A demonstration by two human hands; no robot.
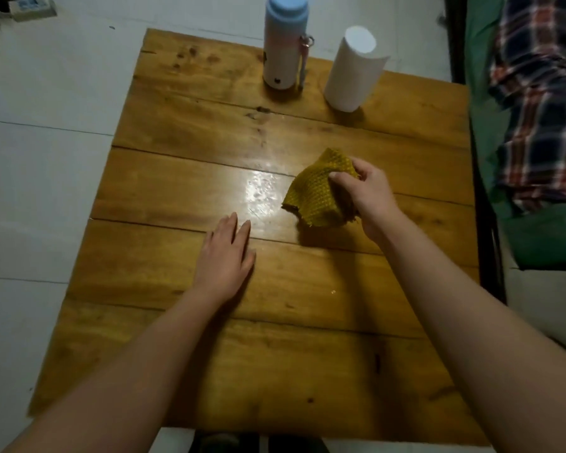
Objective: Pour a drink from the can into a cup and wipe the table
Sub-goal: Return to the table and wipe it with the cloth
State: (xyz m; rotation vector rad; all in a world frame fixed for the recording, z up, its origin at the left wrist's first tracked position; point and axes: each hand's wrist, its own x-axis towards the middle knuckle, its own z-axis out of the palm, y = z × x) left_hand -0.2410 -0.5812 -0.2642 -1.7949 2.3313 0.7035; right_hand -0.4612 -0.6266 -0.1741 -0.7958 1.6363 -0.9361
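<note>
Mustard-yellow waffle-weave cloth [321, 194] bunched in our right hand [363, 194], just right of the wet sheen [262, 191]; left hand [224, 259] flat, open. We should press down, sweep left.

The floor [46, 158] was of pale tiles with thin joints. A small white box [30, 8] lay on it at far left. At right stood a dark frame [481, 191] carrying green bedding [549, 237] and a plaid cloth [543, 103]. Lighting was dim and even.
</note>
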